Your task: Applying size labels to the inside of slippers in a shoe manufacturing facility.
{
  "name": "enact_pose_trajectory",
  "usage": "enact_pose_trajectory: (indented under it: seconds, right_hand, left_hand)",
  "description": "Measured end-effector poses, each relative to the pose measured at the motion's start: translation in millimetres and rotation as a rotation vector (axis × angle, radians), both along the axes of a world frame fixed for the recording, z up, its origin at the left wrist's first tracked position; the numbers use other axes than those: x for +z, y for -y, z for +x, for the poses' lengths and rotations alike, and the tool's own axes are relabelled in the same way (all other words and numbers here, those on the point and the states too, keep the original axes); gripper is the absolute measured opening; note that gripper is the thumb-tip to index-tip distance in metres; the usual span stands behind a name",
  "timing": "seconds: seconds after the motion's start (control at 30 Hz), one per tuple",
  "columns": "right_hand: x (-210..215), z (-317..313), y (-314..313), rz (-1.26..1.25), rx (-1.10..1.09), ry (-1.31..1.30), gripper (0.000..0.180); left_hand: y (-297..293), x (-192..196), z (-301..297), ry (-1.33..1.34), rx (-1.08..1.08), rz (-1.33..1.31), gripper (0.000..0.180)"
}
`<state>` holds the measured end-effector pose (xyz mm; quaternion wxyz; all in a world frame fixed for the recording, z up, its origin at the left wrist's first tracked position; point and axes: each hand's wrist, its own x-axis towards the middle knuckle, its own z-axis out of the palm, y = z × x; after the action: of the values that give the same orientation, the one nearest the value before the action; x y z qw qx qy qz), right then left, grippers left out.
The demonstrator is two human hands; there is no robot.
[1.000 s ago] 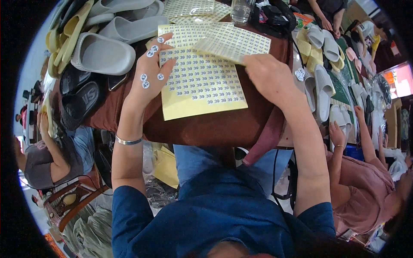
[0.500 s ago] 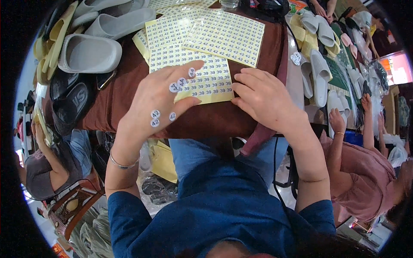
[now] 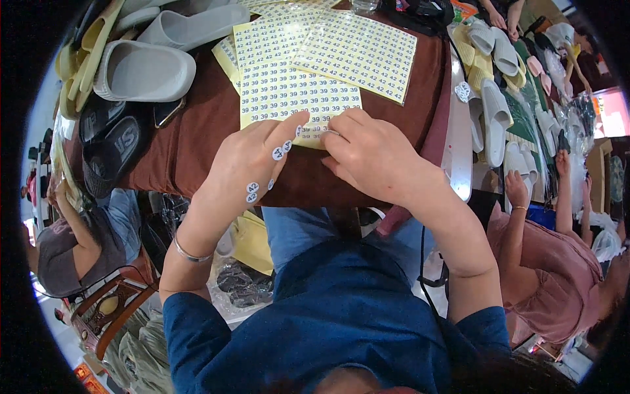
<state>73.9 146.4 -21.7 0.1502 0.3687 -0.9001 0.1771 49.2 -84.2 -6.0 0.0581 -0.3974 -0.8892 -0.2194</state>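
Sticker sheets: three yellow sheets of small round white labels in rows, upper centre of the frame on the brown table (image 3: 197, 125); the nearest sheet (image 3: 289, 85) lies lengthwise toward the person, a second sheet (image 3: 357, 49) overlaps it at upper right, and a third sheet (image 3: 226, 56) shows only as an edge at the left.
Left hand (image 3: 246, 161): lies flat at the near edge of the nearest sheet, fingers extended, gripping nothing.
Loose stickers (image 3: 252, 192): about five round white labels stuck to the back and fingers of the left hand.
Right hand (image 3: 367, 154): fingers curled at the lower right corner of the nearest sheet, fingertips touching it; whether a label is pinched cannot be told.
Grey slide sandals (image 3: 141, 69): two, upper left, stacked beside yellowish soles.
Black sandals (image 3: 108, 148): two, left edge of the table.
Pale sandals (image 3: 492, 121): several, in a row at upper right.
Bracelet (image 3: 187, 253): one metal band, left wrist.
Other persons: one at lower left, one in pink (image 3: 545, 276) at right.
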Motion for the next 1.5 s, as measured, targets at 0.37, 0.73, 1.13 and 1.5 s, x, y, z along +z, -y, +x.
enact_pose_trajectory:
  seconds: [0.37,0.73,1.13,1.5]
  right_hand:
    - [-9,-6,1,-0.248,-0.160,-0.115,0.017]
    - [-14,3,-9,-0.113,-0.081,-0.043,0.026]
    - [-18,4,-189,-0.106,-0.758,-0.242,0.019]
    - [-133,13,-356,0.089,-1.353,0.200,0.037]
  left_hand:
    - [-22,-22,48,0.606,0.287,0.970,0.024]
    - [-39,-18,42,0.186,0.201,0.679,0.038]
    - [-89,15,-28,0.123,0.076,0.313,0.038]
    - [-43,-35,-22,0.301,0.347,0.350,0.033]
